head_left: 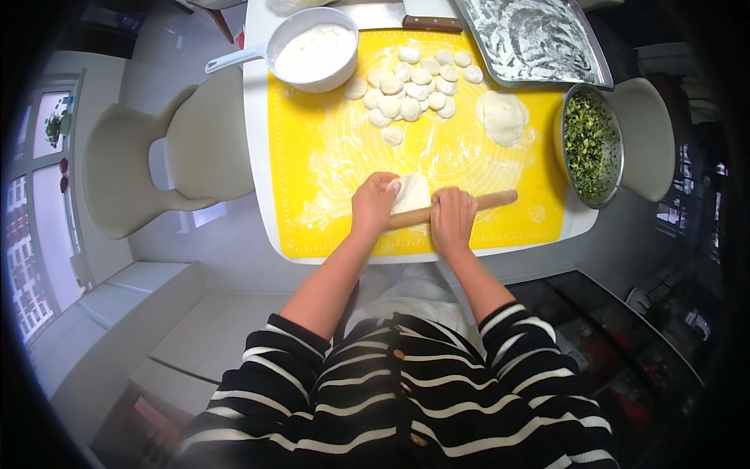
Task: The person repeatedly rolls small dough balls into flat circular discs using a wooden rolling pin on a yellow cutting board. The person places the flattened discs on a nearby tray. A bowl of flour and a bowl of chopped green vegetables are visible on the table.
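Note:
My left hand (375, 202) pinches the left edge of a thin dough wrapper (411, 193) near the front of a yellow silicone pastry mat (310, 170). A wooden rolling pin (497, 200) lies at a slant along the wrapper's near edge. My right hand (453, 220) is closed over the pin's middle, slightly blurred. Beyond my hands sits a cluster of small flattened dough discs (410, 108), some overlapping and dusted with flour. To their right a stack of rolled wrappers (503, 118) rests on the mat.
A handled plastic bowl of flour (316, 76) stands at the back left. A floured metal tray (542, 44) and a cleaver with a wooden handle (432, 23) lie at the back. A steel bowl of chopped green filling (592, 146) is at the right edge. Chairs (205, 140) flank the table.

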Available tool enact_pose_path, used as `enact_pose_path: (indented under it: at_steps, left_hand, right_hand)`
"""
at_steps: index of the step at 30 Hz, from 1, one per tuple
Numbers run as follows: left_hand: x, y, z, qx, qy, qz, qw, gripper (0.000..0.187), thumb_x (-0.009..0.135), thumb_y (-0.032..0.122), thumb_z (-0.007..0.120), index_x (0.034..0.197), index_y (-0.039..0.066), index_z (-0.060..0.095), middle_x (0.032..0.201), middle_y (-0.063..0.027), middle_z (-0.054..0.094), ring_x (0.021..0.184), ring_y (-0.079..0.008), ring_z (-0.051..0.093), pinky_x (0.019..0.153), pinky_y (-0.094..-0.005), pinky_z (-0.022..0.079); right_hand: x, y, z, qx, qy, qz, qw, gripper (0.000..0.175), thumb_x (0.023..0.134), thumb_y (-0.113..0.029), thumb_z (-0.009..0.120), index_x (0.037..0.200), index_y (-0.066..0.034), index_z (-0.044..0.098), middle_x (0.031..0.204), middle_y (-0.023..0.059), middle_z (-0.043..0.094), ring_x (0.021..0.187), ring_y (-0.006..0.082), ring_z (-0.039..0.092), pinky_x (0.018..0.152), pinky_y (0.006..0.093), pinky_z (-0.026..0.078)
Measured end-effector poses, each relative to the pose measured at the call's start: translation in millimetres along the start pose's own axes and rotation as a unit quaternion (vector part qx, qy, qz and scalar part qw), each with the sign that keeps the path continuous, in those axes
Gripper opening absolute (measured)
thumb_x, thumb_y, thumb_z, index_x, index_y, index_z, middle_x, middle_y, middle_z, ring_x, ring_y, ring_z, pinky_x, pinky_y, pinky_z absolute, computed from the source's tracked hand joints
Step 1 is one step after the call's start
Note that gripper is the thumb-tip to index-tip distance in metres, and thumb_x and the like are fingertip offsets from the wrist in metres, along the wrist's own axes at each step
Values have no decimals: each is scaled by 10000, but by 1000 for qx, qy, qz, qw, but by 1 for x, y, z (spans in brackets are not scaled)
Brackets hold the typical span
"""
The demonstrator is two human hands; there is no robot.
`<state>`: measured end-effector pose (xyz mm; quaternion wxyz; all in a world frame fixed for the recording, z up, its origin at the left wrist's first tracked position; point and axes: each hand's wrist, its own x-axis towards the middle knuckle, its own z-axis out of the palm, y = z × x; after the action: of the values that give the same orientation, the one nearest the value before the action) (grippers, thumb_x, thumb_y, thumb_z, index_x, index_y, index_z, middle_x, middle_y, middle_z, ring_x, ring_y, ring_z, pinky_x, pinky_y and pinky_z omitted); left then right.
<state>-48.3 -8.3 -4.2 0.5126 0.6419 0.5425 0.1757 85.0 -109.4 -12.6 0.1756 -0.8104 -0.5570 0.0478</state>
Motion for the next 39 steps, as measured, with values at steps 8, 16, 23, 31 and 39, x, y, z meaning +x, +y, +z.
enact_pose_path:
  at_steps: [8, 16, 23, 31, 39]
  left_hand:
    - [42, 20, -12, 175, -121, 120, 970, 136, 799, 144, 640, 857, 23, 656, 812, -177, 657, 779, -339, 626, 725, -415, 490]
    - [-1, 2, 5, 57, -31, 70, 995, 185, 813, 84, 615, 977, 8, 648, 883, -147, 687, 860, -306, 653, 766, -364, 502]
    - [40, 18, 6, 98, -48, 64, 992, 129, 821, 114, 623, 899, 18, 663, 833, -160, 680, 792, -295, 658, 737, -368, 505]
    - [9, -1, 8, 64, -48, 81, 993, 219, 852, 72, 564, 1049, 19, 641, 948, -167, 673, 858, -283, 655, 782, -355, 501]
    - [30, 10, 0, 114, -50, 84, 989, 188, 801, 99, 633, 972, 23, 653, 931, -208, 660, 828, -337, 644, 761, -381, 501]
  right_hand:
    - [60, -21, -1, 16, -14, 46, 999, 89, 884, -163, 499, 854, -87, 534, 875, 110, 550, 862, 295, 527, 762, 411, 392]
    - [35, -13, 5, 37, 31, 15, 999, 63, 808, -103, 536, 867, -94, 514, 876, 109, 528, 849, 306, 510, 772, 425, 369]
    - [36, -13, 7, 5, 61, -3, 998, 79, 809, -96, 532, 884, -86, 510, 870, 116, 521, 837, 301, 508, 749, 418, 369]
    - [58, -17, 7, 15, 53, 28, 998, 78, 803, -94, 536, 877, -90, 509, 862, 101, 519, 842, 293, 513, 778, 426, 361]
    - [-8, 3, 4, -6, 56, -41, 998, 74, 812, -106, 534, 882, -94, 514, 858, 101, 514, 864, 287, 515, 808, 444, 345]
